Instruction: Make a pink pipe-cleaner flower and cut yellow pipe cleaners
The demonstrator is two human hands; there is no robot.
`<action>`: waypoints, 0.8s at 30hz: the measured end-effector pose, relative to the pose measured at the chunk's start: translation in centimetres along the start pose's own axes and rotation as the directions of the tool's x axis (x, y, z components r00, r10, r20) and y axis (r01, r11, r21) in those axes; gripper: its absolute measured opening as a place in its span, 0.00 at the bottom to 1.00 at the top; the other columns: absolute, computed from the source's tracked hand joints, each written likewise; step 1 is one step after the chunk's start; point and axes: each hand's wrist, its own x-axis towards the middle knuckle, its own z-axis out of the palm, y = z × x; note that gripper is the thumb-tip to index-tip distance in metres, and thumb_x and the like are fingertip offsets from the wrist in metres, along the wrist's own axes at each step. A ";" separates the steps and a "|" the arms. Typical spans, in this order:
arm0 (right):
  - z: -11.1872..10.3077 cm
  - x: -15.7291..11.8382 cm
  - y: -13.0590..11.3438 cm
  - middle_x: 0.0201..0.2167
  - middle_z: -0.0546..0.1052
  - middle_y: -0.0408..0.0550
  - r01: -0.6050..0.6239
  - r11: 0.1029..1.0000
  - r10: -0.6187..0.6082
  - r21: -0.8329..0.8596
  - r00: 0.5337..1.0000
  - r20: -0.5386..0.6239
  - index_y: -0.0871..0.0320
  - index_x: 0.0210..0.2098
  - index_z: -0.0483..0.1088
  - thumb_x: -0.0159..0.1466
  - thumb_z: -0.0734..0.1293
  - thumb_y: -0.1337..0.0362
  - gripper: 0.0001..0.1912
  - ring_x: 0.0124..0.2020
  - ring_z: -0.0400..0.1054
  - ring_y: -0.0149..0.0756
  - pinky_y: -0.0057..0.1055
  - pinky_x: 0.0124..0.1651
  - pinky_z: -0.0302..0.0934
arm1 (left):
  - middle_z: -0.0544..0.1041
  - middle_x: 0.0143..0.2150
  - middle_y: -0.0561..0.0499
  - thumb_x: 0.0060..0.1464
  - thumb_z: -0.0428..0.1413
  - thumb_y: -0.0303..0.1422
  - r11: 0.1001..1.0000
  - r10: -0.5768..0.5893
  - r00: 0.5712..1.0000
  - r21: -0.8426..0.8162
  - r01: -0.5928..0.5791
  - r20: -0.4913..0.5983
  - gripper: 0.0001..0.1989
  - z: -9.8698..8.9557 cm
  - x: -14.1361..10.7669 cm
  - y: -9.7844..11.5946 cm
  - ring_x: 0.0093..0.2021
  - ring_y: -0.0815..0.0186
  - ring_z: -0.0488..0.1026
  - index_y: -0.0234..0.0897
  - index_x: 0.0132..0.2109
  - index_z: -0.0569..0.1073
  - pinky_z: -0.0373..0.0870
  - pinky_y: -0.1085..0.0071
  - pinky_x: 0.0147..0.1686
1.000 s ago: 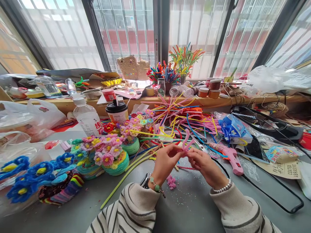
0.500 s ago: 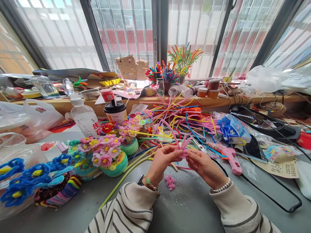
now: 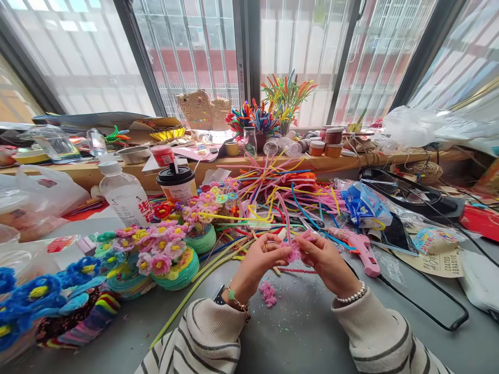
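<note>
Between my fingertips is a pink fuzzy piece with pink pipe-cleaner stems standing up from it. My left hand pinches its left side, thumb and forefinger together. On the other side my right hand grips it and a pink stem near the fingertips. A small pink fuzzy cluster lies on the grey table just below my hands, among scattered glitter. Behind them spreads a pile of coloured pipe cleaners. The pink glue gun rests right of my right hand.
Pipe-cleaner flowers in round bases and blue flowers fill the left side. A plastic bottle and a lidded cup stand behind them. The glue gun's black cable loops at right, near a blue packet.
The view has shifted slightly, so the surroundings sit further left. The pink stems, fanned out before, are now gathered differently, with one side bent toward my right fingers.
</note>
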 end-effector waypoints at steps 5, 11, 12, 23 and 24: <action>0.5 -0.2 0.3 0.19 0.64 0.39 0.102 0.991 -0.104 -0.092 0.994 -0.019 0.60 0.25 0.66 0.51 0.66 0.59 0.10 0.20 0.53 0.24 0.24 0.23 0.47 | 0.72 0.28 0.50 0.38 0.58 0.37 0.999 -0.003 1.000 0.041 0.002 0.020 0.14 0.1 0.0 -0.2 0.29 0.70 0.70 0.31 0.31 0.69 0.65 0.74 0.31; 0.4 -0.2 0.2 0.14 0.58 0.36 0.085 0.980 -0.089 -0.177 0.996 -0.016 0.60 0.21 0.64 0.51 0.65 0.57 0.12 0.16 0.47 0.22 0.24 0.19 0.40 | 0.73 0.21 0.50 0.33 0.60 0.37 0.989 -0.033 0.999 0.147 0.031 0.010 0.14 -0.1 0.1 -0.1 0.24 0.69 0.70 0.30 0.26 0.70 0.66 0.73 0.27; 0.3 -0.1 0.2 0.13 0.56 0.35 0.070 0.981 -0.075 -0.180 0.997 -0.019 0.60 0.21 0.64 0.51 0.65 0.56 0.13 0.15 0.45 0.22 0.24 0.18 0.38 | 0.73 0.21 0.50 0.33 0.60 0.37 0.986 -0.040 0.999 0.165 0.037 0.018 0.14 -0.1 0.1 -0.1 0.23 0.69 0.70 0.30 0.25 0.70 0.66 0.73 0.26; 0.3 -0.6 -0.5 0.15 0.61 0.39 0.064 0.942 -0.012 -0.330 0.987 0.158 0.60 0.20 0.66 0.50 0.65 0.57 0.12 0.17 0.50 0.23 0.23 0.19 0.42 | 0.71 0.19 0.53 0.32 0.60 0.35 0.951 -0.181 0.949 0.290 0.102 0.259 0.12 -0.4 -0.7 0.7 0.20 0.70 0.68 0.32 0.20 0.66 0.64 0.73 0.23; 0.3 -0.6 -0.5 0.15 0.61 0.38 0.054 0.947 -0.006 -0.316 0.989 0.150 0.60 0.20 0.66 0.50 0.65 0.56 0.13 0.16 0.49 0.23 0.23 0.18 0.42 | 0.71 0.19 0.53 0.32 0.60 0.36 0.955 -0.184 0.947 0.274 0.109 0.265 0.13 -0.3 -0.7 0.7 0.20 0.70 0.68 0.32 0.20 0.66 0.64 0.73 0.24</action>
